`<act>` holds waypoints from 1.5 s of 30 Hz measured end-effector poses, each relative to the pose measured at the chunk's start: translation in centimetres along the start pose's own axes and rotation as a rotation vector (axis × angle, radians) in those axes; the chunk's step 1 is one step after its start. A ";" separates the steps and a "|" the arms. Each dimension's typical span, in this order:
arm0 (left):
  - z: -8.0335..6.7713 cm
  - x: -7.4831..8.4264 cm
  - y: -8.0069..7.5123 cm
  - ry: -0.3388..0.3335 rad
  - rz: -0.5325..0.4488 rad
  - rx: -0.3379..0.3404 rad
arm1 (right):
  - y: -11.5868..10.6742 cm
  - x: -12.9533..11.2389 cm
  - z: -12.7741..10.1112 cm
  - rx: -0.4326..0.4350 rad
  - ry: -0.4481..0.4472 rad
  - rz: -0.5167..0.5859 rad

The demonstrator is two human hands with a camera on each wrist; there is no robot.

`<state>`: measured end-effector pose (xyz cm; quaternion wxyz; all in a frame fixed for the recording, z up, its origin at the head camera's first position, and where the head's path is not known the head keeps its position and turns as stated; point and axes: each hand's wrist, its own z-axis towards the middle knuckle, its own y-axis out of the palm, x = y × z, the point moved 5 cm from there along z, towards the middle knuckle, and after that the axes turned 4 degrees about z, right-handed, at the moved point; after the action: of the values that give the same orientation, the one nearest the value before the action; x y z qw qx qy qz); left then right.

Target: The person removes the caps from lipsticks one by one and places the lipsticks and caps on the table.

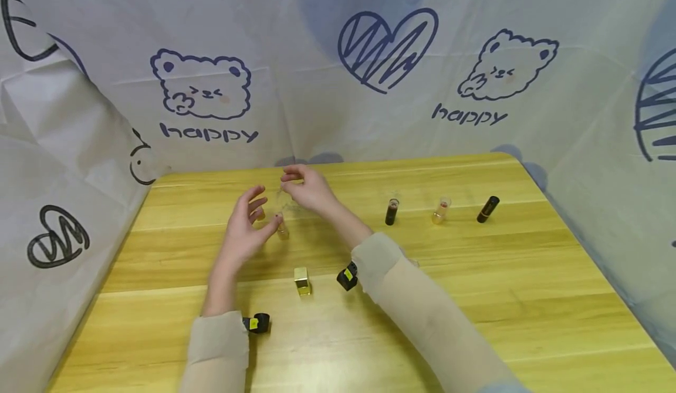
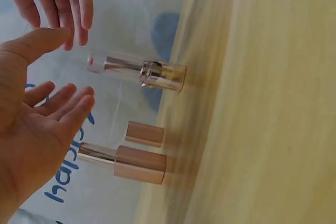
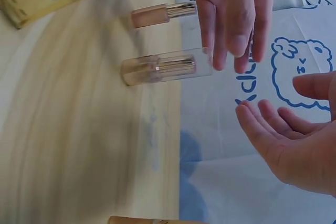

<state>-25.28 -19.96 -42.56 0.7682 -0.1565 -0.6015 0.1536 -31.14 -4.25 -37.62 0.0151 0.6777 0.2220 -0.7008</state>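
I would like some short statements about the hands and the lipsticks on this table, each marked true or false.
1. The clear-capped gold lipstick stands upright on the yellow wooden table. True.
2. The left hand grips that lipstick tightly. False: its fingers are spread and hold nothing.
3. The right hand is beside the lipstick with fingers relaxed, holding nothing. True.
4. The square gold bottle is in the right hand. False: it stands on the table between the forearms.
5. A black lipstick tube stands at the far right of the row. True.
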 end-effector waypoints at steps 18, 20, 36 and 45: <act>0.1 -2.2 2.0 -0.159 0.104 -0.165 | 1.2 2.7 -1.2 -0.151 0.038 -0.089; 0.1 -2.4 2.0 -0.175 0.126 -0.178 | 1.3 2.8 -1.2 -0.164 0.033 -0.090; -0.2 -3.0 2.3 -0.212 0.292 -0.226 | 2.3 3.7 -0.9 -0.242 0.033 -0.160; -0.3 -2.9 2.4 -0.196 0.325 -0.213 | 2.8 3.7 -1.0 -0.241 0.029 -0.146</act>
<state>-25.83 -19.01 -46.23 0.6503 -0.3158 -0.6531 0.2254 -29.55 -5.41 -41.99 0.0422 0.6630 0.3537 -0.6585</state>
